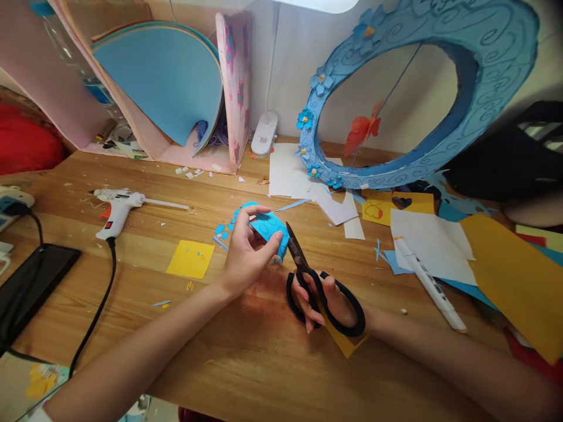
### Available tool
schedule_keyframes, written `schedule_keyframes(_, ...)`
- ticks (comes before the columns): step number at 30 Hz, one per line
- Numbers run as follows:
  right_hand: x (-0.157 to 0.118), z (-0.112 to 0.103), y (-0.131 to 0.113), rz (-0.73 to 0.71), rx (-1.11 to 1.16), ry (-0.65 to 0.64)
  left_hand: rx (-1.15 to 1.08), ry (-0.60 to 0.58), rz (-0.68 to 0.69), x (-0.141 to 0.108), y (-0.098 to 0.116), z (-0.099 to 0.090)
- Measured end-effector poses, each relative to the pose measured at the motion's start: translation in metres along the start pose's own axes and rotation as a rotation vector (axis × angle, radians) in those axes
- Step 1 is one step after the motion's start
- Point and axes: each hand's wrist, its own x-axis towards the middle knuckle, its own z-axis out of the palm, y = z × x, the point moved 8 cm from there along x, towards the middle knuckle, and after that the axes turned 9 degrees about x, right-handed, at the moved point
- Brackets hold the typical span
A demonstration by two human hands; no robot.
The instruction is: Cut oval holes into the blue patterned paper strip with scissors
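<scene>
Between the thumb and fingers of my left hand (250,252) is a piece of bright blue paper (269,227) with rounded shapes drawn on it. My right hand (323,302) has its fingers through the handles of large black scissors (300,258). The scissor blades point up and left, right beside the paper's right edge, and look nearly closed. Several small blue cut pieces (221,230) lie on the table just left of my left hand. A yellow paper square (190,259) with blue scraps on it lies further left. Part of another yellow piece (345,341) shows beneath my right hand.
A white glue gun (123,211) and a black phone (37,287) lie left on the wooden table (220,363). Behind stand a pink shelf (237,88) and a blue ring frame with flowers (492,76). A white marker (433,287) rests on papers at right.
</scene>
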Motion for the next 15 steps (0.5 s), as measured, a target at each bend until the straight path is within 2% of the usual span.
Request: schedule_keyframes(15, -0.0007, -0.004, 0.0021, 0.016, -0.002, 0.024, -0.047, 0.004, -0.002, 0.0019, 0.0023, -0.0016)
